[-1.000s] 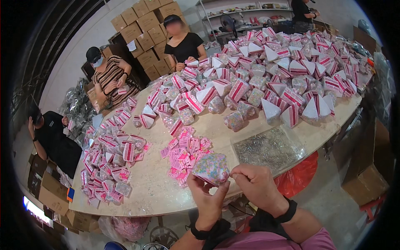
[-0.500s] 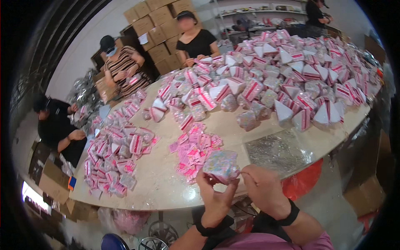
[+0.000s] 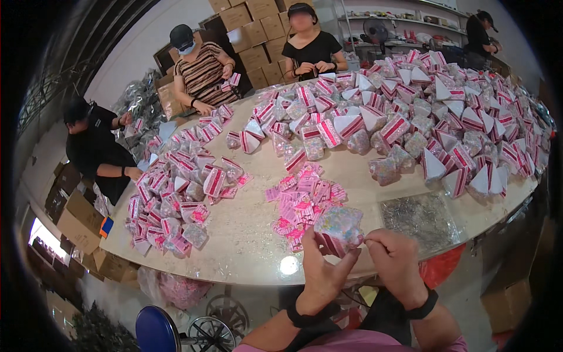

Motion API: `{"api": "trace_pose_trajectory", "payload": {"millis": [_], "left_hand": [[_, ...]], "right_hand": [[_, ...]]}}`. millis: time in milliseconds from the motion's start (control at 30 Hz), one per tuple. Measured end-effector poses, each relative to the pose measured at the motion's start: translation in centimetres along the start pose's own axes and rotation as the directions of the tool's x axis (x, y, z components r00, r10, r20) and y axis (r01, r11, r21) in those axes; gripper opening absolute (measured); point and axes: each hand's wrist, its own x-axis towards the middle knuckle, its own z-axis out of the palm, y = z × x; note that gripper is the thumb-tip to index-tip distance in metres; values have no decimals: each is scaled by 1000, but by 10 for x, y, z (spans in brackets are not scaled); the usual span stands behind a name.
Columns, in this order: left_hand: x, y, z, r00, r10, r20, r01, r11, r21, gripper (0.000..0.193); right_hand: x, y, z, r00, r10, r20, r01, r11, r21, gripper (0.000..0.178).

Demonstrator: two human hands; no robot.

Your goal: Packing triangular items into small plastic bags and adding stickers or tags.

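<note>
My left hand (image 3: 321, 271) and my right hand (image 3: 392, 256) together hold a small clear bag (image 3: 340, 226) filled with tiny pastel pieces, just above the near edge of the round table (image 3: 246, 246). The left hand cups the bag from below. My right hand pinches the bag's right corner. Right behind the bag lies a loose heap of pink header cards (image 3: 303, 203). A flat tray of small shiny bits (image 3: 419, 215) rests on the table to the right of my hands.
Heaps of filled bags with red-and-white striped toppers cover the far right (image 3: 446, 111) and the left (image 3: 176, 193) of the table. Three people sit at the table's far and left sides, a fourth stands at the back right. Cardboard boxes (image 3: 258, 29) are stacked behind.
The view has tilted down and shifted. The bag and both hands sit lower and further right in the picture, and my right fingers have closed on the bag's corner.
</note>
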Motion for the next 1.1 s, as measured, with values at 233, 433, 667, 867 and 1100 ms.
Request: {"api": "trace_pose_trajectory", "payload": {"millis": [233,433,667,867,1100], "left_hand": [[3,5,-11,988,-149,29,151,960,-235,68],[1,2,-13,995,-85,57,95,974,-206,66],[3,0,-11,981,-166,96,189,930,-316,65],[3,1,-10,980,-174,99,196,932,-304,63],[5,7,-12,971,-215,107,235,945,-229,64]], "right_hand": [[5,-2,12,998,0,60,-2,999,49,8],[2,3,13,992,-121,35,123,990,-72,8],[0,5,12,979,-196,48,201,964,-175,9],[2,6,7,978,-192,86,205,961,-184,9],[3,9,6,981,-164,101,180,968,-174,10]]}}
